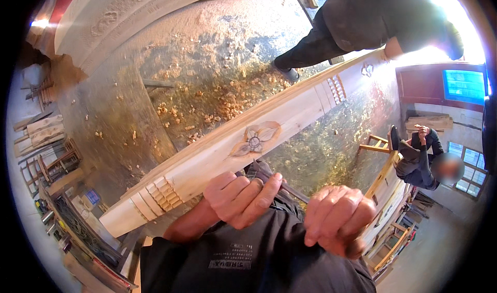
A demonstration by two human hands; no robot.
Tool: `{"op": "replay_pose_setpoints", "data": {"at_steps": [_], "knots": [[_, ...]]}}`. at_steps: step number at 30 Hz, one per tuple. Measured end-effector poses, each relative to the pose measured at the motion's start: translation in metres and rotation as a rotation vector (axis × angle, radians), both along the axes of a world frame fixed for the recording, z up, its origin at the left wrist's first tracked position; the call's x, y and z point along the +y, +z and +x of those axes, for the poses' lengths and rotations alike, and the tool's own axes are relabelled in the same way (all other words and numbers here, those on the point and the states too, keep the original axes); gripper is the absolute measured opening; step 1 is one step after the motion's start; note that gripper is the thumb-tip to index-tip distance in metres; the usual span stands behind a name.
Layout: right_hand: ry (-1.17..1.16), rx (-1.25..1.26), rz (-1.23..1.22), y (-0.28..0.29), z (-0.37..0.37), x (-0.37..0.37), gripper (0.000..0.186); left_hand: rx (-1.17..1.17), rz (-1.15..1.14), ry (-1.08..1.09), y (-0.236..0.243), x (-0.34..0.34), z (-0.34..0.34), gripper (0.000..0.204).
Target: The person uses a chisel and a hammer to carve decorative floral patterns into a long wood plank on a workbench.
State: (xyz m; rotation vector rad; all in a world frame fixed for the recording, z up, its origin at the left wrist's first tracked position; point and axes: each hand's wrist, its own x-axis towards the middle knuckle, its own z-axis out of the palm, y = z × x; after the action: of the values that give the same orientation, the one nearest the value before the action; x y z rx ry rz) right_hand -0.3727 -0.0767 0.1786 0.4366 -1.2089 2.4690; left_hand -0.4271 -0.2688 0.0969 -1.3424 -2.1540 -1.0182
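A long pale wooden beam (217, 153) runs from lower left to upper right, with a carved flower (254, 139) in its middle and fluted carving near both ends. My left hand (242, 197) grips the metal shaft of a carving chisel (259, 170) just below the flower, its tip at the beam's near edge. My right hand (339, 220) is closed around the chisel's handle end, lower right. My dark shirt (253, 262) fills the bottom.
Wood chips (217, 109) litter the floor beyond the beam. Another person in dark clothes (362, 24) stands at the beam's far end. A second person (422, 158) sits at the right near wooden stools. Planks and racks line the left side.
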Motion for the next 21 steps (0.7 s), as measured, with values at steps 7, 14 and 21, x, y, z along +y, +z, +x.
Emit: {"op": "replay_pose_setpoints", "data": {"at_steps": [7, 14, 21], "knots": [[0.124, 0.196, 0.341, -0.007, 0.000, -0.002, 0.036, -0.064, -0.116, 0.016, 0.004, -0.005, 0.006, 0.030], [0.178, 0.160, 0.186, -0.008, -0.009, -0.007, 0.060, -0.018, -0.071, 0.029, -0.004, -0.005, 0.006, 0.030], [0.212, 0.146, 0.170, -0.010, -0.021, -0.012, 0.071, 0.013, 0.010, 0.049, -0.005, -0.003, 0.003, 0.026]]}}
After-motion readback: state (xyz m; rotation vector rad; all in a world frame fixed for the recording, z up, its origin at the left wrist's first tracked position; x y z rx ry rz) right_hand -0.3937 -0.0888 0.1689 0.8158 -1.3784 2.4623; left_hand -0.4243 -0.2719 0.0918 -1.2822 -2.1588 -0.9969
